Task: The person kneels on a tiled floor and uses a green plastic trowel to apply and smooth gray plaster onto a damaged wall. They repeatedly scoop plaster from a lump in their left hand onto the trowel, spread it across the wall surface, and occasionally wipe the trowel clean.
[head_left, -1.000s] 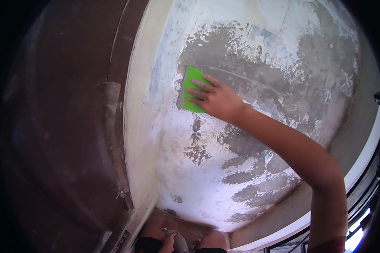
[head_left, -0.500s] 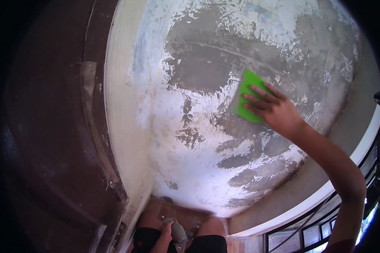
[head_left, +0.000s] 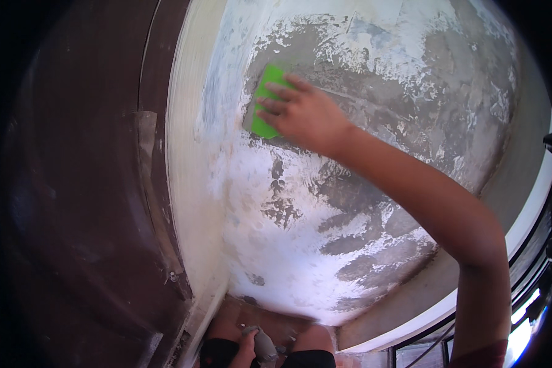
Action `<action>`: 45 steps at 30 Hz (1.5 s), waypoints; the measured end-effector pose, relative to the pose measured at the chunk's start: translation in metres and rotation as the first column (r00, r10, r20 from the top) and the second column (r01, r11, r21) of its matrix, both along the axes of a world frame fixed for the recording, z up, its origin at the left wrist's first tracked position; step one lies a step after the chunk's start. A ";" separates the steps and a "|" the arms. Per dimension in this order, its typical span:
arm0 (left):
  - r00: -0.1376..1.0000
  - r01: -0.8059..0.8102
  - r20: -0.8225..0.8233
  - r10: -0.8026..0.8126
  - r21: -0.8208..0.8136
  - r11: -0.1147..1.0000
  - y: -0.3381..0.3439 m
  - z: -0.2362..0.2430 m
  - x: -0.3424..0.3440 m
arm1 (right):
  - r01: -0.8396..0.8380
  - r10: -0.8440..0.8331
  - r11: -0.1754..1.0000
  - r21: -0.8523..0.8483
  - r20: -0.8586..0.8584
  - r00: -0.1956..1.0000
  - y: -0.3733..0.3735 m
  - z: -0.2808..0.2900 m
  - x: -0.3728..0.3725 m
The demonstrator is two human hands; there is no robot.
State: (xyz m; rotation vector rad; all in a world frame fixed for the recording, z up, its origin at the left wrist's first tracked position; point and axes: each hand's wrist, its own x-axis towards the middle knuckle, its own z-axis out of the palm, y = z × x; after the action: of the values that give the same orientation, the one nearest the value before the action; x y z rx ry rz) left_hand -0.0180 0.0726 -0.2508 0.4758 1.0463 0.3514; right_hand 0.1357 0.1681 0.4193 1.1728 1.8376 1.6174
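My right hand [head_left: 310,116] is closed on a wide green putty spreader [head_left: 264,127], its fingers lying across the flat green body. The spreader rests against the upper left of a patchy wall [head_left: 276,245], over a dark grey area. Down at the lower edge, between my knees, my left hand [head_left: 246,348] is closed on a grey rounded lump [head_left: 265,348]; I cannot tell whether it is putty or a filled bag. White and grey coating covers the wall unevenly, with ragged edges between the two.
A dark brown door-like panel [head_left: 86,184] fills the left side, bordered by a cream frame [head_left: 193,135]. To the right, a white ledge [head_left: 435,310] curves above a dark-framed window [head_left: 420,354]. Reddish-brown floor [head_left: 276,316] shows below the wall.
My right hand has swept the green spreader left and somewhat upward across the wall. The left hand still grips the grey lump near my knees. The view has shifted slightly.
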 end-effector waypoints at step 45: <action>0.997 0.047 -0.066 -0.044 0.053 0.997 0.006 -0.089 0.017 | 0.227 -0.226 0.974 -0.009 0.053 0.973 -0.092 0.015 0.081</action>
State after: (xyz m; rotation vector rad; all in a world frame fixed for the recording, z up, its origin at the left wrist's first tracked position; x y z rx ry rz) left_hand -0.0011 0.0785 -0.3399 0.5624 1.0887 0.3264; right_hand 0.2170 0.0765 0.4344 1.2711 1.6163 1.4885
